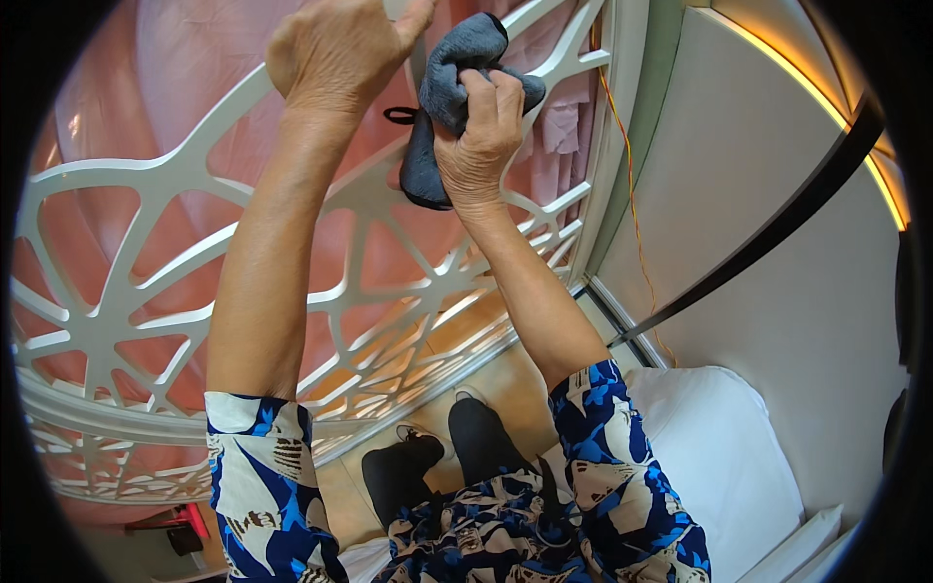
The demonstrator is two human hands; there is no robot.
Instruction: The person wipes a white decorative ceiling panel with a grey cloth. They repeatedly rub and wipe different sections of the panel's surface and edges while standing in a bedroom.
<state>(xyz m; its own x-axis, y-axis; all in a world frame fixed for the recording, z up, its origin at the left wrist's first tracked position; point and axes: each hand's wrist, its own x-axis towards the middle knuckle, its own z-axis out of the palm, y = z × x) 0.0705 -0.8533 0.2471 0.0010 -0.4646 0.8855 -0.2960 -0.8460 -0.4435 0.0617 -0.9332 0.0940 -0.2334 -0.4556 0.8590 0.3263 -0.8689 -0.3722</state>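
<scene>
My right hand [481,142] holds a bunched grey microfiber cloth [455,80] with dark edging against the white openwork lattice screen [109,306]. Part of the cloth hangs below the fingers, and a small black loop sticks out at its left side. Up at the top edge of the view is my left hand [335,55], in front of the same screen, its thumb stretched to the right. Its other fingers are mostly hidden behind the hand or cut off, so I cannot tell whether they grip the lattice.
Pink fabric [182,73] hangs behind the lattice. A thin red-and-yellow wire [630,175] runs down beside the grey wall panel [765,197]. A dark curved bar [773,240] crosses at right. White-covered padding [721,452] lies at lower right, above tiled floor [503,372].
</scene>
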